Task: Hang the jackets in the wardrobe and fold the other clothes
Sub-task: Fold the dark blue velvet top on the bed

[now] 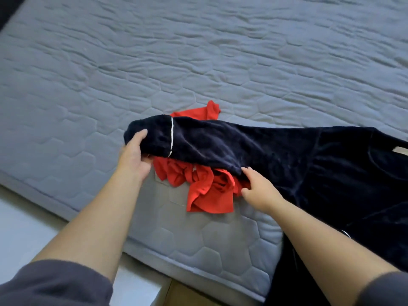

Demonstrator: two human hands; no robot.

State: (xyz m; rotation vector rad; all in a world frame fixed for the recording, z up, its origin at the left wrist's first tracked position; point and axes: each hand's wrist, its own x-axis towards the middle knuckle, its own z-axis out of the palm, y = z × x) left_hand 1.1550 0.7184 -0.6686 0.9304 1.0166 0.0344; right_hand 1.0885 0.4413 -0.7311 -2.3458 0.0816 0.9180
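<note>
Navy velvet top (287, 155) lies across a red garment (207, 195) on the mattress (198, 51), its cuff gripped by the left hand (134, 155), the right hand (260, 191) spread loosely, fingertips touching the sleeve's lower edge.

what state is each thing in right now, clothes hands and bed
mattress: grey quilted cover, wrinkled
navy garment: unfolded, sleeve stretched out, body draped off the mattress edge
red garment: crumpled, partly under the navy garment's sleeve
left hand: grips the sleeve cuff
right hand: fingertips touch the sleeve's lower edge, grip unclear
</note>
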